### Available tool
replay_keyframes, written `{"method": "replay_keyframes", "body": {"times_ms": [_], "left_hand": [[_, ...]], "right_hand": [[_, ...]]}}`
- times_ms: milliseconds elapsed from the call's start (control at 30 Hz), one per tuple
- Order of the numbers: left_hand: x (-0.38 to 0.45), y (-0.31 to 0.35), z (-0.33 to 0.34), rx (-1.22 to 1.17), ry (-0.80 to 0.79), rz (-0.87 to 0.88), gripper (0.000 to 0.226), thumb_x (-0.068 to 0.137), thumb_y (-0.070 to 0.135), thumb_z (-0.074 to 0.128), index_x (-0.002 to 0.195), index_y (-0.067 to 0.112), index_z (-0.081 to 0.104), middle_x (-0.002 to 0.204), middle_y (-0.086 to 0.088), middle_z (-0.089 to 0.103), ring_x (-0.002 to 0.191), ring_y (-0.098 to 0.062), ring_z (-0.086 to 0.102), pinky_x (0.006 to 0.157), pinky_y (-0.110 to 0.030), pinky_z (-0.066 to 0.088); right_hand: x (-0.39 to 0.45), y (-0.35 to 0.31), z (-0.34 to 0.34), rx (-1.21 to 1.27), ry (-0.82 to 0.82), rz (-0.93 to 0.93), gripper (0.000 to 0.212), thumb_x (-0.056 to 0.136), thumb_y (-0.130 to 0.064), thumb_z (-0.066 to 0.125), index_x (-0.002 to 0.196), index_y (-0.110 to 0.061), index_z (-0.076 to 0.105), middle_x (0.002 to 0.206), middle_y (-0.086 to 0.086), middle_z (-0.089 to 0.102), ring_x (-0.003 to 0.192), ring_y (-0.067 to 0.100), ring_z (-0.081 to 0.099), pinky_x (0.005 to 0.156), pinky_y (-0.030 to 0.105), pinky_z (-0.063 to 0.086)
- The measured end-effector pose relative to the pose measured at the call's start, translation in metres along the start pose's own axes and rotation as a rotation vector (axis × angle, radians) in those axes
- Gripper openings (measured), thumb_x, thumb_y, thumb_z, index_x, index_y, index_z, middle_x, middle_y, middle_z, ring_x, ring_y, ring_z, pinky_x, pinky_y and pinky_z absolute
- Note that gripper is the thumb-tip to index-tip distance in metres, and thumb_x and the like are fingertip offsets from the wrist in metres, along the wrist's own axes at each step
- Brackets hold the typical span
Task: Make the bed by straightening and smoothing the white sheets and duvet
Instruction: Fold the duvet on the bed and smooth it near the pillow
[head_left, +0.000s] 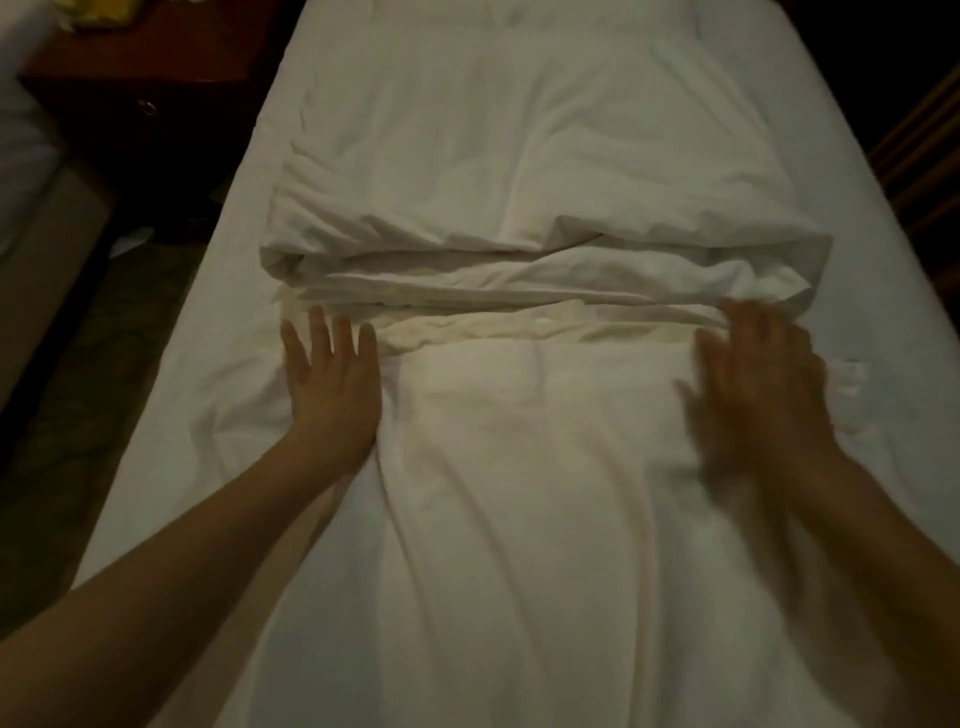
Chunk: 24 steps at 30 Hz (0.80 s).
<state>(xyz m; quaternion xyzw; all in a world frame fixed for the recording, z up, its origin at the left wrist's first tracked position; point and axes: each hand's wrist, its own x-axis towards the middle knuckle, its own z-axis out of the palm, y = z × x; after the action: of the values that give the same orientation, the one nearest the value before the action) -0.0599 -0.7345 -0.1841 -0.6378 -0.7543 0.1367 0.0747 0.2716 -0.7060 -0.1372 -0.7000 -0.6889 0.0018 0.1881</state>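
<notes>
Both hands lay flat and ungrasping, left hand and blurred right hand, smoothing the rumpled white cotton sheet just below the thick folded white duvet; unfolding it probably came next.

1. The sheet is plain white, without pattern.
2. The folded duvet, farther off, is white with a creamy tint.
3. The nightstand, far left, is dark reddish-brown.

Blurred hand, cropped bed, dark surroundings

The right hand is smeared by blur, its fingers indistinct. The bed runs off the top and bottom edges. Dark furniture at upper left is too dim to identify.
</notes>
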Motion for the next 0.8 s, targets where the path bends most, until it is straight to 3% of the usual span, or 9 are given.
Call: {"method": "replay_keyframes", "body": {"times_ms": [67, 133, 267, 400, 500, 567, 633, 700, 800], "left_hand": [[-0.033, 0.027, -0.015, -0.185, 0.244, 0.041, 0.055, 0.088, 0.009, 0.043, 0.141, -0.001, 0.033, 0.147, -0.025, 0.031, 0.14, -0.043, 0.019, 0.11, -0.061, 0.002], [-0.073, 0.057, -0.021, -0.325, 0.308, 0.144, 0.052, 0.092, 0.023, 0.034, 0.142, 0.008, 0.035, 0.148, -0.017, 0.034, 0.139, -0.038, 0.024, 0.109, -0.063, 0.004], [-0.102, 0.04, 0.001, -0.232, -0.227, 0.213, 0.06, 0.092, 0.063, 0.021, 0.142, 0.049, -0.008, 0.158, 0.007, -0.011, 0.144, -0.02, -0.015, 0.098, -0.077, -0.002], [-0.068, -0.045, -0.018, -0.062, -0.344, -0.007, 0.062, 0.092, 0.063, 0.009, 0.146, 0.043, -0.013, 0.154, 0.003, -0.025, 0.142, -0.028, -0.022, 0.097, -0.079, -0.005], [-0.083, -0.062, -0.063, -0.185, -0.161, -0.117, 0.065, 0.092, 0.06, 0.012, 0.149, 0.036, -0.007, 0.155, -0.001, -0.022, 0.142, -0.031, -0.019, 0.1, -0.075, -0.004], [-0.12, -0.026, -0.088, -0.389, -0.004, -0.071, 0.065, 0.091, 0.06, 0.018, 0.148, 0.037, -0.004, 0.157, 0.001, -0.015, 0.144, -0.028, -0.012, 0.101, -0.073, -0.003], [-0.177, 0.019, -0.088, -0.51, -0.086, 0.099, 0.065, 0.087, 0.065, 0.015, 0.142, 0.044, -0.014, 0.154, 0.011, -0.017, 0.144, -0.023, -0.013, 0.099, -0.074, -0.001], [-0.223, 0.024, -0.062, -0.333, -0.332, 0.199, 0.063, 0.084, 0.068, 0.003, 0.14, 0.048, -0.019, 0.154, 0.014, -0.021, 0.143, -0.018, -0.018, 0.098, -0.077, 0.0], [-0.233, -0.045, -0.023, -0.179, -0.552, 0.023, 0.066, 0.089, 0.067, 0.006, 0.146, 0.039, -0.015, 0.157, 0.007, -0.017, 0.144, -0.021, -0.014, 0.102, -0.074, 0.001]], "right_hand": [[-0.062, -0.048, -0.01, 0.117, 0.028, -0.277, 0.048, 0.097, -0.037, 0.029, 0.131, -0.01, 0.05, 0.13, 0.021, 0.053, 0.119, 0.039, 0.048, 0.099, 0.053, 0.034], [-0.108, -0.071, 0.001, 0.024, -0.173, -0.451, 0.051, 0.097, -0.046, 0.018, 0.141, -0.027, 0.036, 0.146, 0.006, 0.039, 0.134, 0.029, 0.032, 0.107, 0.057, 0.02], [-0.104, -0.012, 0.025, -0.387, -0.632, -0.296, 0.059, 0.095, -0.057, 0.014, 0.149, -0.035, 0.007, 0.158, -0.009, 0.008, 0.145, 0.014, 0.002, 0.111, 0.059, -0.003], [-0.077, 0.05, -0.01, -0.42, -0.609, 0.105, 0.06, 0.095, -0.057, 0.016, 0.149, -0.033, 0.003, 0.158, -0.006, -0.005, 0.145, 0.021, -0.008, 0.108, 0.065, -0.006], [-0.064, 0.036, -0.055, -0.206, -0.506, 0.336, 0.063, 0.096, -0.056, 0.015, 0.151, -0.026, 0.01, 0.159, 0.001, -0.003, 0.144, 0.031, -0.007, 0.107, 0.068, -0.003], [-0.083, -0.012, -0.07, -0.055, -0.266, 0.096, 0.055, 0.098, -0.047, 0.027, 0.148, -0.022, 0.025, 0.157, 0.007, 0.015, 0.143, 0.033, 0.01, 0.109, 0.065, 0.004], [-0.132, -0.056, -0.066, 0.004, -0.155, -0.358, 0.052, 0.095, -0.043, 0.032, 0.143, -0.023, 0.037, 0.15, 0.008, 0.033, 0.138, 0.033, 0.029, 0.106, 0.064, 0.014], [-0.185, -0.043, -0.062, -0.22, -0.456, -0.639, 0.053, 0.096, -0.049, 0.026, 0.147, -0.034, 0.02, 0.156, 0.004, 0.019, 0.143, 0.029, 0.017, 0.109, 0.064, 0.01], [-0.204, 0.064, -0.078, -0.521, -0.865, -0.095, 0.059, 0.096, -0.058, 0.015, 0.148, -0.036, -0.001, 0.158, -0.007, -0.008, 0.145, 0.022, -0.008, 0.112, 0.061, -0.002]]}}
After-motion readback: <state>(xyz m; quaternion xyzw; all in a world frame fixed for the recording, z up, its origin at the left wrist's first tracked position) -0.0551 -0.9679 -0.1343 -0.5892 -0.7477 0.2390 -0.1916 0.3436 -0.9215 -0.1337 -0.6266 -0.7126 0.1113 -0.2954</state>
